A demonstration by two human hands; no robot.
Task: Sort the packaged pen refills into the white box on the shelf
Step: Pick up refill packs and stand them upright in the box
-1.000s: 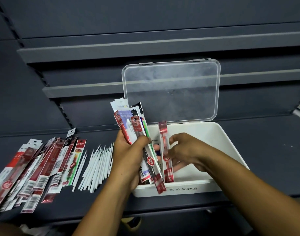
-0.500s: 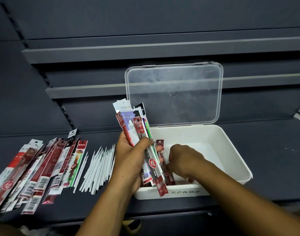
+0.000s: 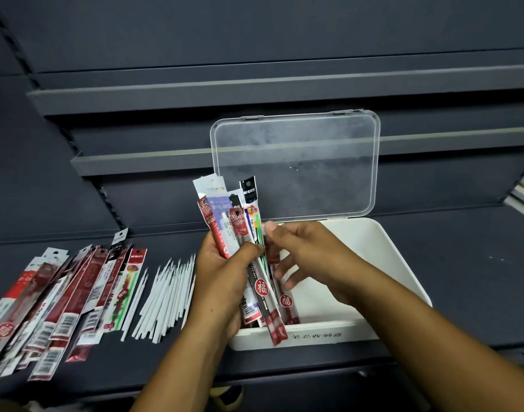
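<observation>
My left hand (image 3: 222, 281) is shut on a fanned bundle of packaged pen refills (image 3: 225, 215), held upright over the left end of the white box (image 3: 403, 281). The bundle's lower ends hang over the box's front wall. My right hand (image 3: 308, 254) is above the box, right next to the bundle. Its thumb touches the green-striped pack at the bundle's right edge and its fingers are spread, gripping nothing. A red refill pack (image 3: 286, 303) leans inside the box near its left front corner.
The box's clear lid (image 3: 296, 165) stands open against the shelf back. To the left on the dark shelf lie a row of more packaged refills (image 3: 61, 298) and several loose white refills (image 3: 165, 295). Shelf ledges (image 3: 165, 93) run above.
My right hand lowered a red pack into the box, let it go, and has risen back to the bundle. My left hand has stayed in place with the bundle.
</observation>
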